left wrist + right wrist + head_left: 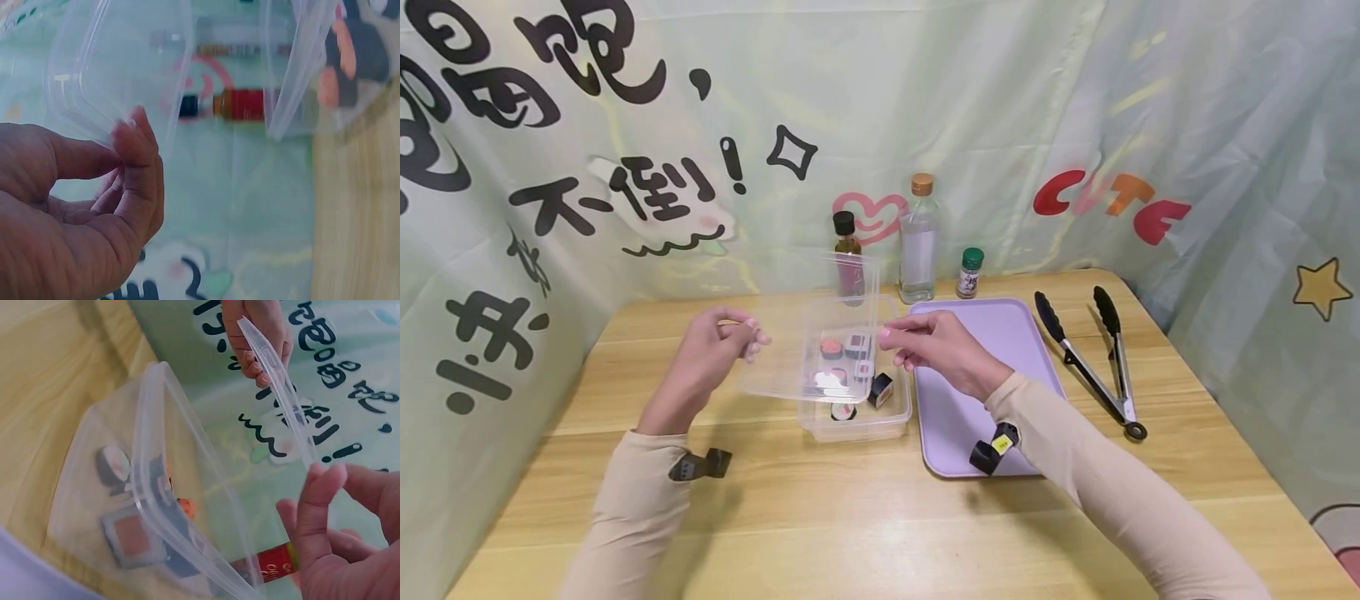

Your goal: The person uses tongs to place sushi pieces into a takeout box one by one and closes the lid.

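A clear plastic lid (pixel 778 350) is held tilted in the air, above and left of a clear plastic container (pixel 857 431). My left hand (pixel 711 350) pinches the lid's left edge between thumb and fingers; the left wrist view shows this grip on the lid (pixel 94 69). With thumb and fingertips my right hand (pixel 356 531) pinches the opposite edge. Several sushi pieces lie inside the container, among them a dark-wrapped roll (pixel 882 389) and a white-rimmed roll (pixel 843 411). Part of the container is seen through the lid.
Right of the container lies a lilac tray (pixel 940 433), with black-handled tongs (pixel 1093 379) beyond it. Along the back stand a dark-capped bottle (pixel 845 223), a tall clear bottle (pixel 917 250) and a green-capped shaker (pixel 970 273). A printed curtain (pixel 985 100) surrounds the wooden table (pixel 820 517).
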`<control>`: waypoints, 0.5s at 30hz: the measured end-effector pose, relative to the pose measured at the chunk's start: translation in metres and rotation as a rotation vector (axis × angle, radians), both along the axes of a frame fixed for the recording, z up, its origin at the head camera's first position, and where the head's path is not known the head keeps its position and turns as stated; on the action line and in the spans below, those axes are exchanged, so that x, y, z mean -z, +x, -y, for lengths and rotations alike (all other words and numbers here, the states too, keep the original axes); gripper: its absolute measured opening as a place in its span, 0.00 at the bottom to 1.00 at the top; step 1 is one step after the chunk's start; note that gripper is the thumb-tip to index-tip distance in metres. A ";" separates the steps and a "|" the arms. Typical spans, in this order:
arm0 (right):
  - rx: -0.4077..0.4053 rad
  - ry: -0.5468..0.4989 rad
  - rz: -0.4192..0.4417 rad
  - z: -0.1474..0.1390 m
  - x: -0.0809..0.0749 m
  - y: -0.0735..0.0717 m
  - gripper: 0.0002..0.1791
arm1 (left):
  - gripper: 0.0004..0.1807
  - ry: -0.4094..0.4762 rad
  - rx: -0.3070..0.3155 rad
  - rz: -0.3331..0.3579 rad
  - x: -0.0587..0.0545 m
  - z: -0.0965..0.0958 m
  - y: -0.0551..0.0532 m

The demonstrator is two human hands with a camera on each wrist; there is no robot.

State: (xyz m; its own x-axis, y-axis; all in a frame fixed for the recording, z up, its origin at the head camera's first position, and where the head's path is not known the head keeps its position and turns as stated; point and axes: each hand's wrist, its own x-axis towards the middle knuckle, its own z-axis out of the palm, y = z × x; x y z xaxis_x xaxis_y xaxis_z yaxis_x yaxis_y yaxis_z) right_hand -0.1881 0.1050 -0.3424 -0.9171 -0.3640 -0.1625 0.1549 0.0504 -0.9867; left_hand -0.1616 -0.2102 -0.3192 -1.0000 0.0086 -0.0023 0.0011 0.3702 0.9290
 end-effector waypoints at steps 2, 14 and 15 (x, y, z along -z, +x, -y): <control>0.029 -0.055 0.038 0.003 0.001 -0.006 0.21 | 0.14 0.007 0.003 -0.013 0.001 -0.009 -0.003; 0.303 -0.294 0.069 0.007 -0.005 -0.019 0.18 | 0.08 -0.311 -0.087 -0.397 0.005 -0.046 -0.009; 0.323 -0.310 0.050 0.007 -0.006 -0.019 0.17 | 0.08 -0.333 -0.099 -0.434 0.004 -0.048 -0.009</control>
State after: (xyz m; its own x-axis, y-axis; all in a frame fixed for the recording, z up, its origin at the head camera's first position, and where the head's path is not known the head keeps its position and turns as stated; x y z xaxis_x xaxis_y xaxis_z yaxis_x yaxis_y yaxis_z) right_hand -0.2075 0.0980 -0.3368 -0.9855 -0.0986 -0.1378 0.1617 -0.3052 -0.9384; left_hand -0.1709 -0.1621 -0.3235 -0.9056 -0.0161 0.4238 0.3081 0.6616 0.6836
